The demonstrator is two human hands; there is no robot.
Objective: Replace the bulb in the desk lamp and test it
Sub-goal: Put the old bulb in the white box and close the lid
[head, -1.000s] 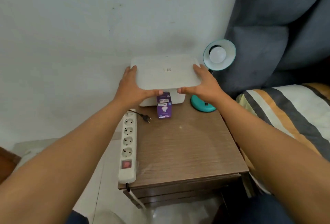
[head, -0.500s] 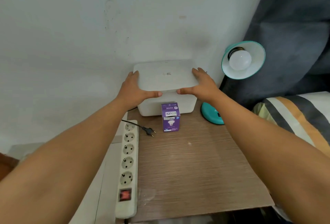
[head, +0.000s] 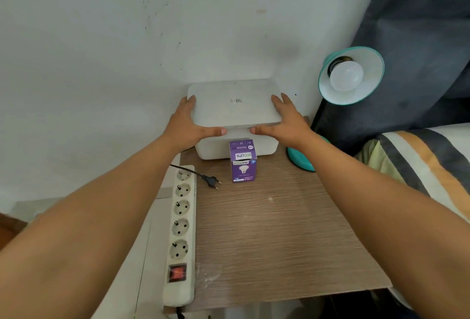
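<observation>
A white box lid (head: pixel 234 102) is held at both sides, my left hand (head: pixel 189 125) on its left edge and my right hand (head: pixel 284 120) on its right edge. It sits on or just above the white box (head: pixel 264 149) at the back of the wooden table (head: pixel 274 229). A purple bulb carton (head: pixel 243 162) stands upright in front of the box. The teal desk lamp (head: pixel 371 59) at the right holds a white bulb (head: pixel 346 77) in its shade; its teal base (head: pixel 300 159) rests on the table. The lamp's black plug (head: pixel 211 180) lies unplugged on the table.
A white power strip (head: pixel 181 229) with a red switch lies along the table's left edge. A grey wall stands behind. A dark curtain (head: pixel 419 26) and a striped cushion (head: pixel 419 161) are to the right. A scrap of clear plastic (head: pixel 208 276) lies near the table's front.
The lid has come down from a raised position toward the box, with both hands still on it. The camera has moved closer and shifted left.
</observation>
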